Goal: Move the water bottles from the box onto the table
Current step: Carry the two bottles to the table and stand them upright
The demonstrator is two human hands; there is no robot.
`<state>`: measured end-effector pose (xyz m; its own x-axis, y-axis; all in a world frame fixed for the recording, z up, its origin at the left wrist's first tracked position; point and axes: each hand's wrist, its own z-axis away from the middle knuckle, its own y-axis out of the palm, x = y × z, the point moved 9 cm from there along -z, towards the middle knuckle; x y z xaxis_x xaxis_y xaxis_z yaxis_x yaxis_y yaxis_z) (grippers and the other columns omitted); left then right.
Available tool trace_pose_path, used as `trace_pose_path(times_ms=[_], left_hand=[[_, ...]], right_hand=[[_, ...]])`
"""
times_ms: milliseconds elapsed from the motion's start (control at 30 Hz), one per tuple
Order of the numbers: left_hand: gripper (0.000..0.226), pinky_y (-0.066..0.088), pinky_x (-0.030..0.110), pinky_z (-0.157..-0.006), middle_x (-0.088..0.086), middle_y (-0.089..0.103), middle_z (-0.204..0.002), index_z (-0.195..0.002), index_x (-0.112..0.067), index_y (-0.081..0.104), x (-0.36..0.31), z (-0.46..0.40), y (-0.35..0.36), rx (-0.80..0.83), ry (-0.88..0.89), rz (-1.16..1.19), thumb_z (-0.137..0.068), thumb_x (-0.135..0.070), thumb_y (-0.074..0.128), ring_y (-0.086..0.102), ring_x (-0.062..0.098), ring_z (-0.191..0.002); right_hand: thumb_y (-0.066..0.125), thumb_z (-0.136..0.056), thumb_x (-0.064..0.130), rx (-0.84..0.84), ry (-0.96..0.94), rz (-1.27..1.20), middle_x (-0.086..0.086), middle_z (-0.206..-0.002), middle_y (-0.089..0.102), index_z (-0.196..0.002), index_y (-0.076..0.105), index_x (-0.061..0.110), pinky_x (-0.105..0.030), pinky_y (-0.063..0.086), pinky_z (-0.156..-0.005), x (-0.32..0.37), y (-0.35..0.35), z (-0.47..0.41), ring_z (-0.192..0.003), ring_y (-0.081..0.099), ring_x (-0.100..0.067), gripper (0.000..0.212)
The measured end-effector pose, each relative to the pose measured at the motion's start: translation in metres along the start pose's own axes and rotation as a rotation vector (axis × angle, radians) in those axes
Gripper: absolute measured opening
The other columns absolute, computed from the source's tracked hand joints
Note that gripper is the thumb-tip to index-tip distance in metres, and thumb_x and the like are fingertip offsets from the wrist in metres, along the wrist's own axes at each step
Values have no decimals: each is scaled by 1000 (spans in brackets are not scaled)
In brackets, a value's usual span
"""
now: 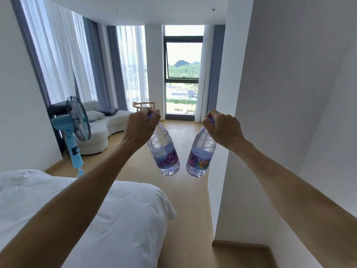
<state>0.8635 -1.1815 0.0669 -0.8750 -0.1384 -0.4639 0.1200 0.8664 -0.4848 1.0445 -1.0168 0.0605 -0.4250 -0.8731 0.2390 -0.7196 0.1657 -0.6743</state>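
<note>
step: carrying two bottles across the room, one per hand, so I'd guess we're mid-trip from box to bench; neither box nor bench is in shot, so can't say which way to head
left hand point(140, 126): fingers curled round the purple cap of the left bottle point(164, 151), which hangs below it, base tipped toward 5 o'clock
right hand point(222, 127): same deal, pinching the cap of the right bottle point(200, 154), base tipped toward 7 o'clock
bottles: both up in the air over the wood floor point(189, 200), dangling below the hands, bases close together but apart, labels facing the camera
how full: both look pretty much full, so probably heavy for a cap-only grip
doing it well: honestly I'd slide the fingers down to the neck or body before walking far, caps can slip or twist; keep the bottles from swinging into each other, and set them down base first, upright, one at a time
watch out: white wall point(289, 113) corner sits tight at 3 o'clock, bed point(77, 209) at 8 o'clock, so the lane is narrow
also around: blue fan point(76, 128) at 9 o'clock, sofa point(100, 128) behind it, window point(183, 74) at 12
</note>
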Motion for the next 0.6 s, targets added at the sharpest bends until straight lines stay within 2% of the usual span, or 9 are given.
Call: trace_pose_path(times_ms=[100,267,400,600], left_hand=[[29,37,22,-49,-1,54,-62,-76,-11,58,36,-45,31,14,13,-11,-96,-30,50,47,7,-50],[30,34,24,-51,-10,44,-57,-70,-14,52,85,-111,73,-5,23,-5,-96,-29,51,42,5,-50],[28,35,22,-49,-5,50,-60,-74,-15,55,120,-157,112,-1,20,-10,-97,-31,49,45,4,-50],[32,40,25,-54,5,60,-68,-85,-4,63,174,-226,182,29,-3,-27,-98,-30,48,50,13,-53]], right_hand=[[45,-99,31,12,24,-5,-8,-85,69,-102,62,9,-24,41,-63,-15,38,-43,-66,56,-19,28],[43,-100,31,-16,57,0,-8,-89,70,-105,61,9,-22,36,-63,-41,89,-109,-66,53,-17,29],[43,-100,31,-27,56,5,-9,-88,69,-105,61,8,-23,36,-63,-66,133,-155,-67,52,-18,30],[45,-100,30,-54,29,-14,-8,-80,67,-101,61,6,-21,35,-58,-115,207,-230,-62,51,-17,28]])
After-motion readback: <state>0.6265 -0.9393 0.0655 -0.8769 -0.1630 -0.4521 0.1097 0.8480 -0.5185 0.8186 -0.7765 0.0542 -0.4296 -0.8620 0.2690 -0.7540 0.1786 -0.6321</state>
